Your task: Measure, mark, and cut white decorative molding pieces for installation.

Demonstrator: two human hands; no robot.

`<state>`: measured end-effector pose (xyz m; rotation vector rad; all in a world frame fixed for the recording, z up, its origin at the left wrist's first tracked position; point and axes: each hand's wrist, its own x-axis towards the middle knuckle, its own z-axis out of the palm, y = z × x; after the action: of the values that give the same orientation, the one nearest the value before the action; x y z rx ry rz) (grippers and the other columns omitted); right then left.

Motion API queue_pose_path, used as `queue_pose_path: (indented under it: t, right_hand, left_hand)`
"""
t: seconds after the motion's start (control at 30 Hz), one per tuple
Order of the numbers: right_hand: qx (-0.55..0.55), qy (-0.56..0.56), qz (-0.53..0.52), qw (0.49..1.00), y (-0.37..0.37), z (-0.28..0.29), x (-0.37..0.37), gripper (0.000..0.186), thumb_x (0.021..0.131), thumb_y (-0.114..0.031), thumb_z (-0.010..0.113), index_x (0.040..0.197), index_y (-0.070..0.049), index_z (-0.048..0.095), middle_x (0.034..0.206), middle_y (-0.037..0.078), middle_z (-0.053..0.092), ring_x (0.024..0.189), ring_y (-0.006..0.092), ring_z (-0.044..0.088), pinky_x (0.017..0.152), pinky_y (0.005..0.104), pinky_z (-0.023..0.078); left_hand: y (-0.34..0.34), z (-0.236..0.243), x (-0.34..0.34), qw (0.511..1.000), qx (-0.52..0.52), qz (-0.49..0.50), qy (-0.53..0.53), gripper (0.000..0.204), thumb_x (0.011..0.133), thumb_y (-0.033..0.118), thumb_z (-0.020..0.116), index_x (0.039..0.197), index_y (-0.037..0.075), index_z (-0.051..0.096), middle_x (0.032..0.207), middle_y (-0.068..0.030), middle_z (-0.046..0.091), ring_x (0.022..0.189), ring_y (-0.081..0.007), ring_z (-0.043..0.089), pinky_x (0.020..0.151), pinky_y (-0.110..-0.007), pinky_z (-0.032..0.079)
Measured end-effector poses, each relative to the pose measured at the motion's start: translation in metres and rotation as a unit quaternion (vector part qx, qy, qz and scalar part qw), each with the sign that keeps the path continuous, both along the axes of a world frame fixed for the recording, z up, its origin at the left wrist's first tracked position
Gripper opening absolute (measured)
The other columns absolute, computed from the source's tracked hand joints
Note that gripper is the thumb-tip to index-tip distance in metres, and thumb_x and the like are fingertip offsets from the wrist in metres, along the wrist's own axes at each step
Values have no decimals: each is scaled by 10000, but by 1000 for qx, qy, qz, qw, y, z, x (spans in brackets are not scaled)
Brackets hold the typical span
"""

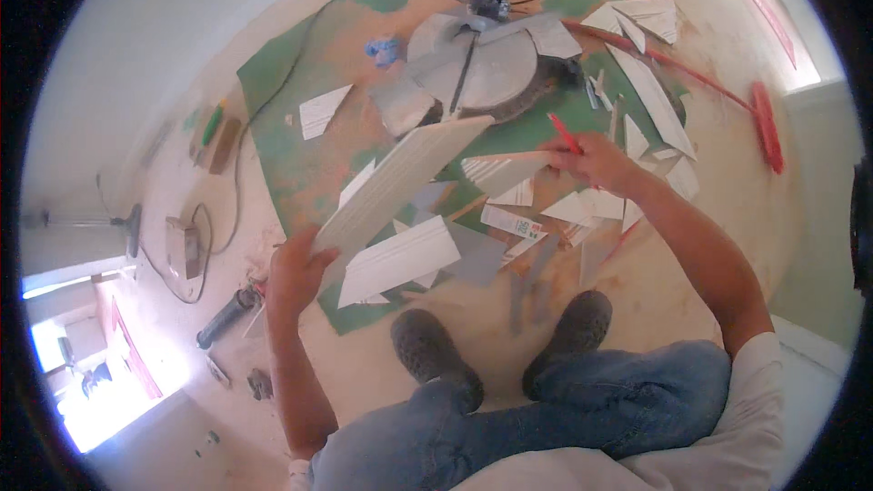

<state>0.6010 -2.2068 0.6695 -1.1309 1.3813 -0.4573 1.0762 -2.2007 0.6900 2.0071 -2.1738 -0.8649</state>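
Your left hand (pixel 298 268) is closed on the near end of a long white board (pixel 391 184); hold it steady. Loose white offcuts (pixel 405 259) lie between your hands. Your right hand (pixel 596 164) grips a shorter white piece (pixel 503 171) and a red pencil (pixel 564 133); angle its tip clear. Beyond both sits the saw (pixel 500 73).

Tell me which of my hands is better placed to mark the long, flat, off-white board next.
Probably your right hand: it holds the slim red pencil-like tool, along with a white grooved offcut. Your left hand grips the near end of the long board.
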Motion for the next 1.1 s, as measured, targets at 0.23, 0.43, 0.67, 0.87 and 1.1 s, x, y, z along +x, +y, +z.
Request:
queue_pose_path:
  t: [0.23,0.43,0.67,0.87,1.1]
  right_hand:
    - [-6,-13,-4,1000,-3,-11,-5,348,931,-337,645,1192,-108,678,809,-54,654,613,30,484,515,205,363]
    - [-1,-49,-52,997,-2,-44,-33,295,963,-235,597,1193,-56,645,872,-16,643,727,36,545,535,187,356]
    - [6,-47,-124,991,-6,-84,-59,288,957,-191,596,1193,-31,636,945,33,683,785,91,593,710,245,447]
    - [5,-40,-126,991,-10,-122,-78,275,960,-166,594,1153,23,646,955,71,688,811,121,626,738,278,500]
    - [-13,-72,-125,989,-21,-138,-65,256,954,-148,610,1135,29,646,954,97,695,776,137,649,704,269,540]
  left_hand:
    - [-36,1,-41,989,-55,-136,-35,392,863,227,690,1158,-8,584,1136,-236,639,1029,-417,620,869,-454,494]
    - [-108,-55,-58,963,-213,-167,2,335,863,184,624,1164,39,595,1114,-194,608,1037,-388,581,862,-483,471]
    - [-191,-98,-88,938,-276,-204,-43,417,814,113,663,1223,85,586,1146,-161,611,1054,-372,583,863,-469,480]
    - [-222,-91,-135,918,-311,-244,-39,505,773,107,705,1261,86,577,1109,-186,640,1055,-357,597,877,-451,485]
    - [-248,-106,-172,951,-206,-217,-82,451,811,220,715,1204,57,565,1057,-211,657,1013,-397,613,874,-494,478]
